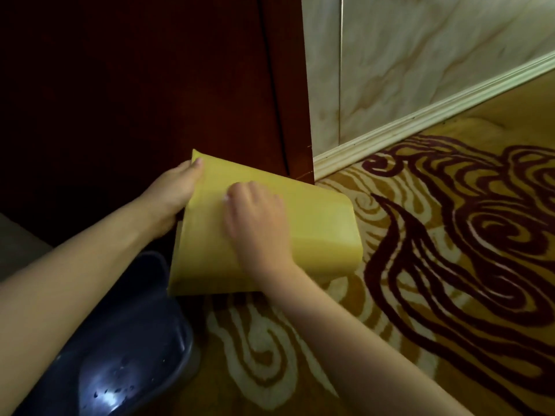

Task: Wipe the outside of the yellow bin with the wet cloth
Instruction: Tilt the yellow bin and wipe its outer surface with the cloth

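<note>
Right hand (258, 226) fingers curled, pressing yellow bin (318, 226).

Left hand (172, 195), forearm bare and extended forward, grips an edge with the thumb on top. Right hand (258, 223) lies palm-down with fingers curled, its forearm entering from the lower right.

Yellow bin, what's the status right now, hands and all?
Left hand has a grip on the bin's rim. Right hand presses flat on the yellow bin, tipped on its side; cloth barely visible. Dark basin close beside it.
</note>
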A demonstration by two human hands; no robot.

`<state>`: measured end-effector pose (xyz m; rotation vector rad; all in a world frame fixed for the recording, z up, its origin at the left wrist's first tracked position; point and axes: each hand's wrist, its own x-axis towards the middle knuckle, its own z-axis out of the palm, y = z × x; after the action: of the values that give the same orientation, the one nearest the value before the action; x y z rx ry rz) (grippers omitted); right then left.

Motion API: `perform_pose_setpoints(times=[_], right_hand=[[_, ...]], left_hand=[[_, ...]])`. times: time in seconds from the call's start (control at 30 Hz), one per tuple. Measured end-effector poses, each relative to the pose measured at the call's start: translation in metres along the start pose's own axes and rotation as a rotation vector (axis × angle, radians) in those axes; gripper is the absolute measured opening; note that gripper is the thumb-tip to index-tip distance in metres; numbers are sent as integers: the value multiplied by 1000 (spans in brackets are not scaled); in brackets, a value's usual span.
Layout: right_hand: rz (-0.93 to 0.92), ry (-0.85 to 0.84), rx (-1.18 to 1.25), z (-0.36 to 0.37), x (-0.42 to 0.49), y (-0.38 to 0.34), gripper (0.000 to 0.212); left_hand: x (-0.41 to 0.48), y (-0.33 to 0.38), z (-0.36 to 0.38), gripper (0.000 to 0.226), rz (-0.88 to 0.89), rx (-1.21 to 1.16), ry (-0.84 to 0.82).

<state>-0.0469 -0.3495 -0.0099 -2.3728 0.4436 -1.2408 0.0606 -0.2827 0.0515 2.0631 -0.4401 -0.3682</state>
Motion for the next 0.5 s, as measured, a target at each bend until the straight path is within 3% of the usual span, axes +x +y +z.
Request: perform_pose_setpoints(times=[0.23, 0.5], right_hand=[[11, 1, -86, -5, -53, 26, 6], [548, 36, -223, -19, -90, 139, 5]], left_hand=[[0, 7, -1, 42, 11, 28, -18], [-2, 4, 7, 45, 5, 41, 24]])
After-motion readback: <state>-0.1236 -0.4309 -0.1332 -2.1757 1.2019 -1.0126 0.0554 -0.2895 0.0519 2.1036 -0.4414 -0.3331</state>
